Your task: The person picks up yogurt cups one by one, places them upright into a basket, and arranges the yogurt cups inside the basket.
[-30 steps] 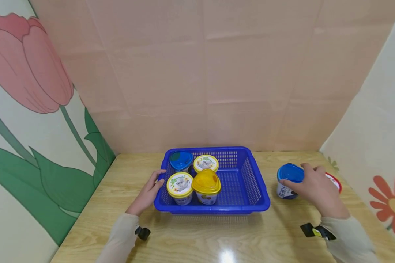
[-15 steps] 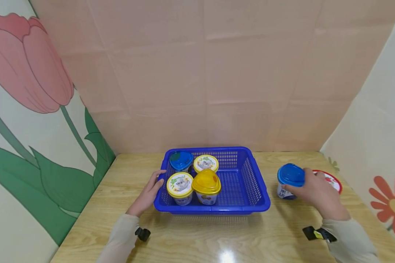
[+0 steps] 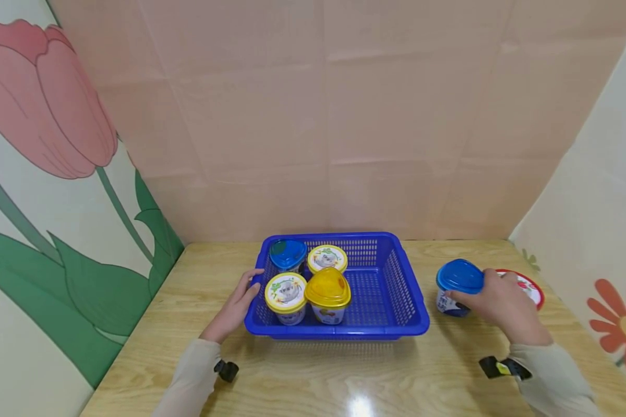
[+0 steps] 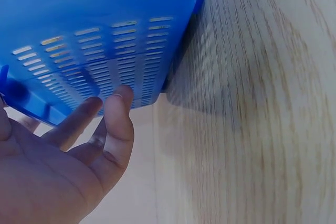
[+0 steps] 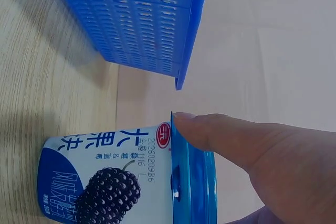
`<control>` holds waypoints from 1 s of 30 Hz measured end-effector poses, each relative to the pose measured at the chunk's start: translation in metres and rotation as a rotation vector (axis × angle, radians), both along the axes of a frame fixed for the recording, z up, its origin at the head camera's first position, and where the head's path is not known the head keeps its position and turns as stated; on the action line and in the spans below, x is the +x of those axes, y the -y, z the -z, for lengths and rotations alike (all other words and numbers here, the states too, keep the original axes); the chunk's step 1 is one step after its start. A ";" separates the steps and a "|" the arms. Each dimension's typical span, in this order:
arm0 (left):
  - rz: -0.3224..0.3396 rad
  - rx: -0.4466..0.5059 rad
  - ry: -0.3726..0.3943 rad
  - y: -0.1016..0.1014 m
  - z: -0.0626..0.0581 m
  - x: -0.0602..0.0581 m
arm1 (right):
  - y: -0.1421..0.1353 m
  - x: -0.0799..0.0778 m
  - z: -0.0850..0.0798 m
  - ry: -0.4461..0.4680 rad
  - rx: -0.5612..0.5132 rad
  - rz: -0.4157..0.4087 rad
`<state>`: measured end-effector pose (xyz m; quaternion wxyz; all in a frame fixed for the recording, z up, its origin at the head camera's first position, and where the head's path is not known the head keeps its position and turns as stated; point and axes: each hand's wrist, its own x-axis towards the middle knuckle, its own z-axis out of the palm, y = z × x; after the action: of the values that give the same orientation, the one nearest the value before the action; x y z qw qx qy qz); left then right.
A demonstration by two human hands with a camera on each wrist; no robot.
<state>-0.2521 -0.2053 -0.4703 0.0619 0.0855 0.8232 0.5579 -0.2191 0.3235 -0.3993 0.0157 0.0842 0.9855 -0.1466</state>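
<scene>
My right hand (image 3: 507,306) grips a yogurt cup with a domed blue lid (image 3: 459,278), right of the basket. In the right wrist view the thumb presses the lid's edge, and the cup (image 5: 110,177) shows a blackberry picture and stands close over the table. My left hand (image 3: 235,307) holds the left rim of the blue plastic basket (image 3: 339,331). In the left wrist view its bent fingers (image 4: 118,124) lie against the slotted outer wall. Inside the basket stand two tubs with flat yellow-rimmed lids (image 3: 286,292), a yellow domed-lid cup (image 3: 328,288) and another blue-lidded cup (image 3: 288,253).
A red-rimmed lid (image 3: 529,288) shows behind my right hand, partly hidden by it. The basket's right half shows its bare slotted floor (image 3: 367,295). A pink covered wall (image 3: 313,145) stands behind the wooden table (image 3: 292,382), with flower-printed walls at both sides.
My right thumb has slid lower on the blue-lidded cup, and the cup has shifted slightly left. More of the red-rimmed lid shows. The left hand and basket have stayed in place.
</scene>
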 end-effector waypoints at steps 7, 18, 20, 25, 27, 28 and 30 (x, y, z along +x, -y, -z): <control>-0.008 -0.006 0.014 -0.002 -0.007 0.002 | -0.002 -0.003 0.002 -0.010 -0.029 -0.014; 0.011 -0.005 0.012 0.002 -0.001 0.001 | 0.000 -0.005 0.003 0.027 -0.039 -0.023; 0.013 -0.008 0.013 0.002 -0.002 0.002 | 0.000 -0.005 0.004 0.021 -0.041 -0.027; 0.011 -0.004 0.014 0.001 -0.003 0.002 | 0.002 -0.007 0.005 -0.006 -0.044 -0.040; 0.011 -0.002 0.008 0.001 -0.002 0.001 | 0.004 -0.008 0.006 -0.005 -0.045 -0.040; 0.009 -0.001 0.004 0.002 -0.001 0.000 | 0.004 -0.009 0.006 -0.001 -0.047 -0.039; 0.007 0.003 -0.005 0.002 0.000 -0.001 | 0.005 -0.010 0.007 0.008 -0.046 -0.036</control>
<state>-0.2528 -0.2072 -0.4704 0.0616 0.0898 0.8223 0.5585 -0.2286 0.3184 -0.4059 0.0242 0.0665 0.9831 -0.1686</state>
